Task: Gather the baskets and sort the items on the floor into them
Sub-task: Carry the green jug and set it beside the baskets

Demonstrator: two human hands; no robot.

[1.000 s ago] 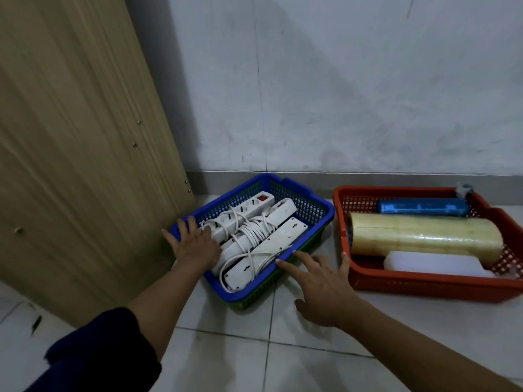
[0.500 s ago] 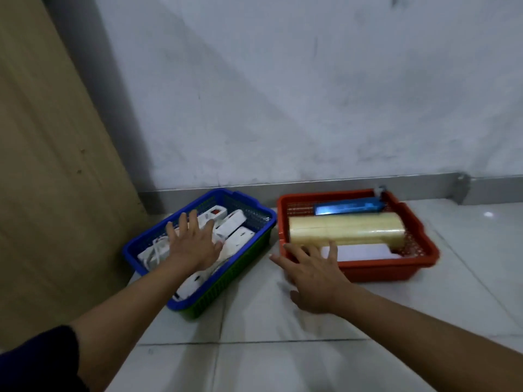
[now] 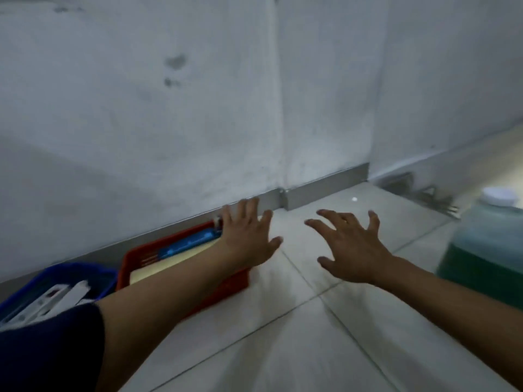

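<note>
Bare tiled floor spreads rightward from the red basket; left hand and right hand splayed, holding nothing.

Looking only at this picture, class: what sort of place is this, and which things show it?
Probably a storage corner of a room indoors: tiled floor, painted wall with metal skirting, sorting baskets and a jug of green liquid.

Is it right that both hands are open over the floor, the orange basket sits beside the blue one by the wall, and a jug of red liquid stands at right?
Not quite: the liquid in the jug is green, not red, as the head view shows. The rest holds: left hand and right hand are open, and the orange basket sits beside the blue basket by the wall.
</note>
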